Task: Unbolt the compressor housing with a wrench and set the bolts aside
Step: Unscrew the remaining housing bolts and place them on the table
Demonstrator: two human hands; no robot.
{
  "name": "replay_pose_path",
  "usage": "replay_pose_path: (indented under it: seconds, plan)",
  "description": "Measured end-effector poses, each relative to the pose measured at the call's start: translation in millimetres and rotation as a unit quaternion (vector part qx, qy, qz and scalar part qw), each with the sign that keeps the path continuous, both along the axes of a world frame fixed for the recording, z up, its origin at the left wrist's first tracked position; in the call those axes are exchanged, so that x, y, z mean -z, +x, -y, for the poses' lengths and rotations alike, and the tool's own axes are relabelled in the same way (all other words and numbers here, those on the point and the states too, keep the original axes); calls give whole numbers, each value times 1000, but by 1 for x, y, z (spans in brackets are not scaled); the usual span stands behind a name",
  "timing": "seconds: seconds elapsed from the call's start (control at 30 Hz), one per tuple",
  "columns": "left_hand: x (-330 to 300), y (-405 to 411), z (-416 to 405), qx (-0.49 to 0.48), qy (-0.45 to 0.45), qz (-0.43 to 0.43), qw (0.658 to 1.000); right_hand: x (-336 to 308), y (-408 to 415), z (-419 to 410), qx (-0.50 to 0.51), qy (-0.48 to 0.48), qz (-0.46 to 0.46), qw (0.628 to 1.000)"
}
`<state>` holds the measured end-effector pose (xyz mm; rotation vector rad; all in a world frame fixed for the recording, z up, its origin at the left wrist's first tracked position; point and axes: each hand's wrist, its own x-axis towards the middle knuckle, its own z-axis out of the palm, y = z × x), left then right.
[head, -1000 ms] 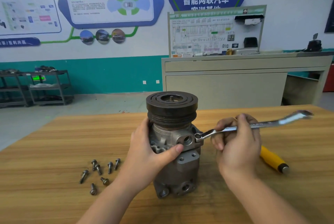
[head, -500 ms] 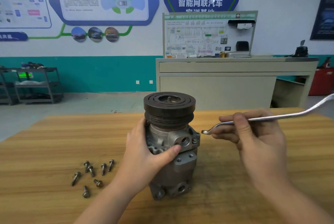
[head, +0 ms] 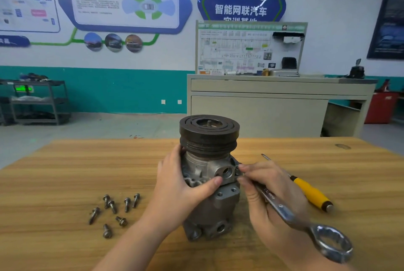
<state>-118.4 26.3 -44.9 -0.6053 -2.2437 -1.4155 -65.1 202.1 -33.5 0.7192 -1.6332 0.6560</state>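
Compressor (head: 209,174) at frame centre gripped by left hand (head: 181,192); right hand (head: 269,196), wrench (head: 306,224) in palm, pinches a loosened bolt at flange — next: lift out, add to bolts (head: 113,211) lower left.

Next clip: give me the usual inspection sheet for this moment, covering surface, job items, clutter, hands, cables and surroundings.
Surface: wooden table, with a dark mark near its far right edge.
Job's things: compressor upright, pulley on top; seven loose bolts lie to its left; wrench in hand, ring end toward the camera.
Clutter: yellow-handled screwdriver right of the compressor.
Hands: left hand grips the compressor body; right hand holds the wrench, fingertips at the housing's right side.
Cables: nothing seen.
Surroundings: grey cabinet carrying a diagram board, shelf rack, wall posters.
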Motion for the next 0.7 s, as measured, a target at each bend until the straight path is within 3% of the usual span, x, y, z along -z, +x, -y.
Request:
replay_pose_path:
  seconds: [0.33, 0.53, 0.7]
  plan:
    - [0, -1, -1, 9, 15, 2, 1000, 0, 5, 8, -28, -117, 52, 991]
    - [0, 1, -1, -4, 5, 0, 1000, 3, 5, -3, -155, -355, 77, 919]
    - [1, 0, 0, -7, 1, -6, 1000, 0, 2, -5, -136, -337, 116, 925]
